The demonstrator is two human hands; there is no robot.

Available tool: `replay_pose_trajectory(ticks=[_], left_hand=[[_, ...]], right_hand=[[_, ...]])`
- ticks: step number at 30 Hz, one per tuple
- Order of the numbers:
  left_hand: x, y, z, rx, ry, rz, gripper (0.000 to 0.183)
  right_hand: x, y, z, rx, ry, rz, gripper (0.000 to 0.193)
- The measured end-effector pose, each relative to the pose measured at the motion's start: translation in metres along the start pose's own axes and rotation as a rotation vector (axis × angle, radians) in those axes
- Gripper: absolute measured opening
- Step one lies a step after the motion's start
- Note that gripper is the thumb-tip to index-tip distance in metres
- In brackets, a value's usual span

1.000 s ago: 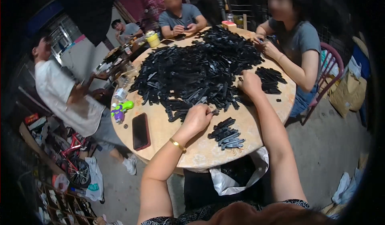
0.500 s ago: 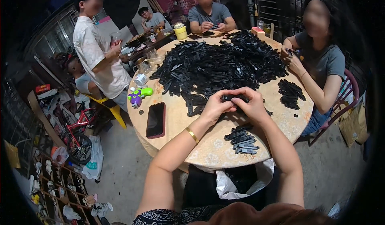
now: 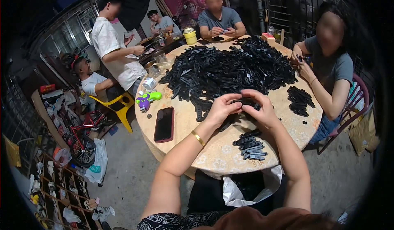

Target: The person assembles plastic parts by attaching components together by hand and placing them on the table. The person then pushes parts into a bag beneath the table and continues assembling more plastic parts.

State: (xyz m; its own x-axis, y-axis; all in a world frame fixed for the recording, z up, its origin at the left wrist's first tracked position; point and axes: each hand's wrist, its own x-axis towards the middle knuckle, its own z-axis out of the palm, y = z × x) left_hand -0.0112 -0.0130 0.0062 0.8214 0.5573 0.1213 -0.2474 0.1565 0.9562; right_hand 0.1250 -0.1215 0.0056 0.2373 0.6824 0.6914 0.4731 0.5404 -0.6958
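Note:
Over the near edge of the big black heap, my left hand (image 3: 223,110) and my right hand (image 3: 260,110) face each other with fingers and thumbs curled inward. Between the fingertips of both is a dark plastic piece, mostly hidden by the fingers and the heap behind. The heap of narrow black plastic pieces (image 3: 230,68) covers the table's middle. More black pieces lie on the cloth beneath my hands. Close to my right forearm, a small row of black and grey pieces (image 3: 250,146) lies side by side.
On the round cloth-covered table (image 3: 213,160) are a phone (image 3: 164,124), a purple-green toy (image 3: 148,100), a white jar (image 3: 149,83) and a yellow container (image 3: 190,36). A smaller black pile (image 3: 300,100) lies before a seated person at right. A white bag (image 3: 269,189) hangs at my lap.
My thumbs have drawn apart and the gap between my hands has widened slightly. The standing person at left has stretched an arm out toward the table. The view has shifted a little.

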Motion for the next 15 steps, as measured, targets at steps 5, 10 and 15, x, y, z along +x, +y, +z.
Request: replay_pose_trajectory(ticks=[5, 10, 15], left_hand=[[-0.001, 0.004, -0.001, 0.597, 0.017, 0.241, 0.031], [-0.006, 0.011, 0.003, 0.942, 0.027, 0.394, 0.026], [-0.009, 0.015, 0.006, 0.977, 0.001, 0.528, 0.025]], right_hand=[[0.002, 0.013, -0.014, -0.008, -0.241, 0.454, 0.035], [0.003, 0.005, -0.017, -0.187, -0.255, 0.233, 0.026], [0.002, 0.003, -0.018, -0.110, -0.189, 0.223, 0.027]])
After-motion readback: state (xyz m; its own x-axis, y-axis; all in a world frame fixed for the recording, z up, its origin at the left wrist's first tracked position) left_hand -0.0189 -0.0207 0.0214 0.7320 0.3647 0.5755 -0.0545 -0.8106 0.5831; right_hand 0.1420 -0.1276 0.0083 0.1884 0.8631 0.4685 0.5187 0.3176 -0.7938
